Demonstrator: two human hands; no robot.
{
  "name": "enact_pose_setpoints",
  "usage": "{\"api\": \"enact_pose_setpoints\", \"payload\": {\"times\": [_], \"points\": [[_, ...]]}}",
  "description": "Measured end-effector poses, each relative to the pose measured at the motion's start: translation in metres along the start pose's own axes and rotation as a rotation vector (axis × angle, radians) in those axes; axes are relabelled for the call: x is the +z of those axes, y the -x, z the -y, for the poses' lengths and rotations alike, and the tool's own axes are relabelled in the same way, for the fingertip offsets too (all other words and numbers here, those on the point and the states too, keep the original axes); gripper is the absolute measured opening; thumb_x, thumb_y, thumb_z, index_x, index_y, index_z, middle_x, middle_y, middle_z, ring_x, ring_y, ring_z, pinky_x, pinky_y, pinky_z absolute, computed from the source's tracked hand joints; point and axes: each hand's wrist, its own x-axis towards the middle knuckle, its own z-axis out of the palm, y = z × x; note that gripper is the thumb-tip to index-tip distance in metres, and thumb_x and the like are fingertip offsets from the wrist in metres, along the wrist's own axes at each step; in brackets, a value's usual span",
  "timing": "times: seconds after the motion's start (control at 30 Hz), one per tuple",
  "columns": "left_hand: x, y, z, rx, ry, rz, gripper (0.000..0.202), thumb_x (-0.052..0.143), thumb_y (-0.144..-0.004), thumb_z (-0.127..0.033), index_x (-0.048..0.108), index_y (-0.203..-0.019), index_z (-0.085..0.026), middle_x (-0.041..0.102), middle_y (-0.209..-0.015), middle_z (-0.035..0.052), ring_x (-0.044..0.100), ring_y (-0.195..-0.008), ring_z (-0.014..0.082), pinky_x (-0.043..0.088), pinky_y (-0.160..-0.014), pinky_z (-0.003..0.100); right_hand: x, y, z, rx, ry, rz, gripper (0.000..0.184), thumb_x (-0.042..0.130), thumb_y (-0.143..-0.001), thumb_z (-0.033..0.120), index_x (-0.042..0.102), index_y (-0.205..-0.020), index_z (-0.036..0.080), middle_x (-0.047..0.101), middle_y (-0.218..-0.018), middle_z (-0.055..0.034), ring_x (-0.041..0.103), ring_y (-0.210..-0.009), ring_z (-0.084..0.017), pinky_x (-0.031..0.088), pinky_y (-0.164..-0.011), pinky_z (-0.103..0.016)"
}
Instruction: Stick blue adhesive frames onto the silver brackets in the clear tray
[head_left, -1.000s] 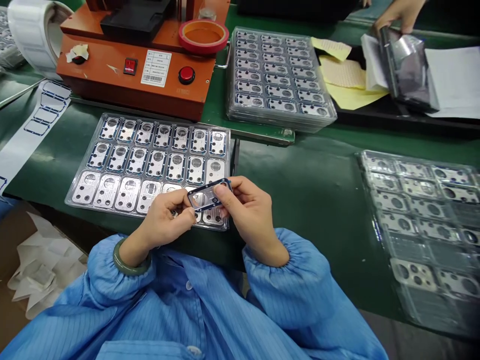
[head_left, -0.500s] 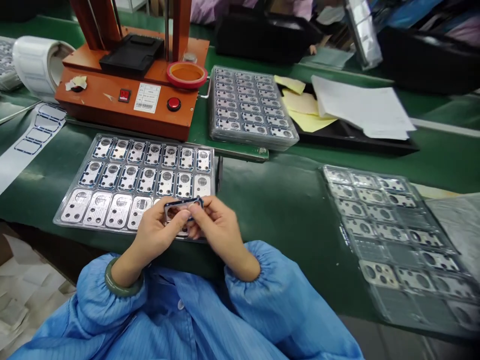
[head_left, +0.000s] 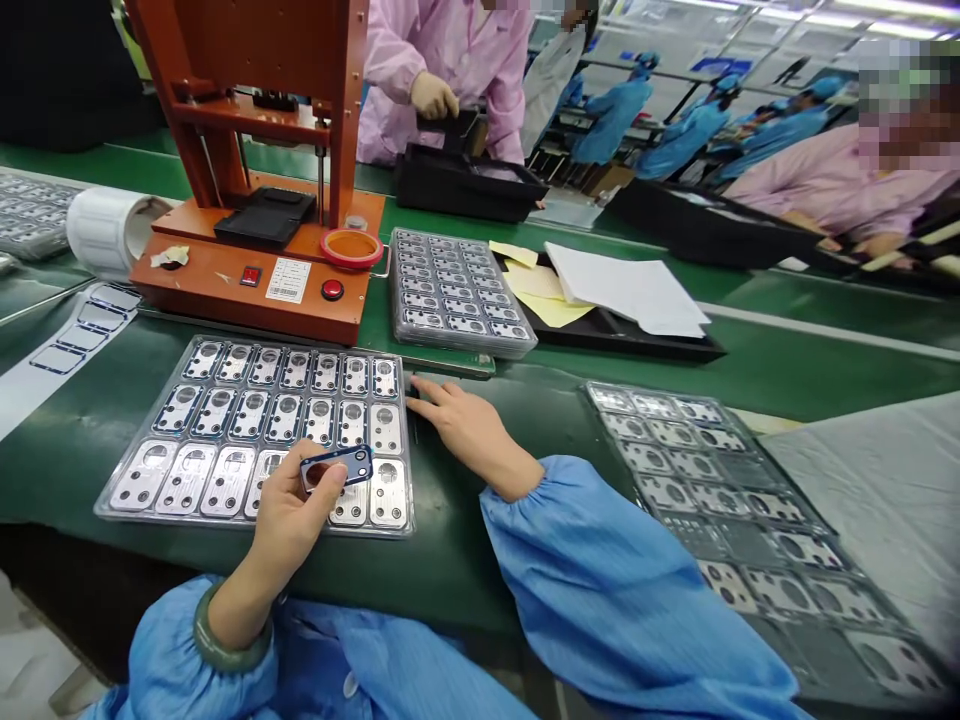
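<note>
My left hand [head_left: 289, 515] pinches a small blue-rimmed metal frame [head_left: 337, 467] between thumb and fingers, above the near right part of a clear plastic tray [head_left: 187, 523]. The tray holds rows of silver metal plates, several with blue rims. My right hand [head_left: 466, 428] lies flat and open on the green bench, its fingertips at the tray's right edge. It holds nothing.
An orange press machine [head_left: 255, 275] and a label roll [head_left: 112, 232] stand behind the tray. Further right lie a stacked tray of plates [head_left: 457, 295], papers on a black tray [head_left: 622, 335] and another plate tray [head_left: 675, 470]. A gloved co-worker's hand [head_left: 433, 97] holds a black case across the bench.
My view has tilted up and now shows co-workers. My right hand has let go of the blue-rimmed frame and moved right to the tray's edge. My left hand alone holds the frame.
</note>
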Motion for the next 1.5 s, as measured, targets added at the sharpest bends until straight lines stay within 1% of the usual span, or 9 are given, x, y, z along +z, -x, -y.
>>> {"api": "enact_pose_setpoints", "payload": {"times": [0.17, 0.27, 0.37, 0.43, 0.67, 0.83, 1.0, 1.2, 1.5], "points": [[-0.002, -0.002, 0.004, 0.031, 0.13, -0.013, 0.017, 0.065, -0.082, -0.034, 0.059, -0.08, -0.018, 0.068, -0.101, 0.0078, 0.066, -0.092, 0.0196, 0.055, -0.076, 0.03, 0.005, 0.015, -0.019, -0.062, -0.069, -0.042, 0.027, 0.044, -0.091, 0.008, 0.067, -0.102, 0.018, 0.069, -0.109, -0.0099, 0.061, -0.092, -0.021, 0.048, -0.072, -0.032], [-0.002, 0.001, 0.005, -0.024, 0.299, 0.013, 0.017, 0.062, -0.085, -0.033, 0.052, -0.082, -0.019, 0.071, -0.103, 0.0077, 0.07, -0.091, 0.0231, 0.058, -0.081, 0.041, 0.006, 0.02, -0.025, 0.084, -0.202, -0.167, 0.026, 0.051, -0.091, 0.02, 0.059, -0.116, 0.017, 0.069, -0.09, -0.0084, 0.063, -0.078, -0.02, 0.048, -0.067, -0.031], [-0.001, 0.003, 0.005, -0.012, 0.417, 0.038, 0.018, 0.059, -0.087, -0.029, 0.046, -0.081, -0.019, 0.071, -0.105, 0.0049, 0.072, -0.089, 0.0216, 0.06, -0.076, 0.042, -0.004, 0.012, -0.013, 0.286, -0.665, -0.442, 0.042, 0.057, -0.088, 0.028, 0.047, -0.129, 0.022, 0.062, -0.076, 0.002, 0.056, -0.057, -0.012, 0.048, -0.057, -0.026], [0.0, 0.003, 0.004, 0.013, 0.444, 0.048, 0.019, 0.059, -0.088, -0.027, 0.043, -0.081, -0.019, 0.071, -0.104, 0.0049, 0.072, -0.087, 0.0212, 0.062, -0.069, 0.038, -0.014, 0.001, 0.004, 0.312, -0.983, -0.535, 0.03, 0.057, -0.089, 0.031, 0.055, -0.117, 0.022, 0.061, -0.074, 0.0031, 0.055, -0.056, -0.011, 0.048, -0.055, -0.025], [0.0, 0.006, 0.006, 0.043, 0.452, 0.027, 0.017, 0.057, -0.089, -0.024, 0.041, -0.092, -0.022, 0.069, -0.101, 0.0026, 0.072, -0.08, 0.0174, 0.06, -0.069, 0.034, -0.03, -0.018, 0.044, 0.205, -1.84, -0.16, 0.037, 0.064, -0.084, 0.039, 0.053, -0.116, 0.025, 0.07, -0.106, -0.0056, 0.069, -0.082, -0.019, 0.056, -0.062, -0.029], [0.0, 0.005, 0.003, 0.051, 0.373, 0.043, 0.019, 0.059, -0.088, -0.027, 0.042, -0.096, -0.022, 0.068, -0.098, 0.0033, 0.071, -0.077, 0.0162, 0.059, -0.075, 0.036, -0.027, -0.011, 0.051, 0.343, -1.83, -0.261, 0.03, 0.067, -0.082, 0.048, 0.057, -0.098, 0.024, 0.062, -0.063, 0.0037, 0.059, -0.053, -0.013, 0.049, -0.051, -0.025], [0.001, 0.005, 0.001, 0.073, 0.342, 0.007, 0.016, 0.059, -0.088, -0.025, 0.045, -0.096, -0.022, 0.063, -0.102, 0.0024, 0.071, -0.077, 0.0157, 0.059, -0.074, 0.034, -0.029, -0.004, 0.063, 0.253, -1.538, -0.464, 0.018, 0.054, -0.092, 0.043, 0.061, -0.095, 0.027, 0.058, -0.087, -0.0003, 0.057, -0.076, -0.015, 0.049, -0.071, -0.029], [0.002, 0.006, 0.002, 0.126, 0.36, 0.022, 0.015, 0.056, -0.09, -0.023, 0.045, -0.099, -0.025, 0.059, -0.095, -0.001, 0.069, -0.069, 0.0127, 0.058, -0.06, 0.027, -0.033, 0.0, 0.082, 0.002, -1.292, -0.379, 0.011, 0.043, -0.096, 0.023, 0.054, -0.092, 0.022, 0.055, -0.097, -0.0038, 0.055, -0.092, -0.017, 0.046, -0.082, -0.034], [0.0, 0.005, 0.004, 0.249, 0.218, -0.054, 0.014, 0.061, -0.087, -0.02, 0.052, -0.097, -0.023, 0.062, -0.094, 0.0005, 0.063, -0.087, 0.011, 0.053, -0.079, 0.025, -0.041, -0.002, 0.096, 0.109, -1.262, -0.222, 0.008, 0.063, -0.086, 0.025, 0.058, -0.082, 0.02, 0.055, -0.075, 0.0004, 0.053, -0.069, -0.012, 0.042, -0.061, -0.025]]}}
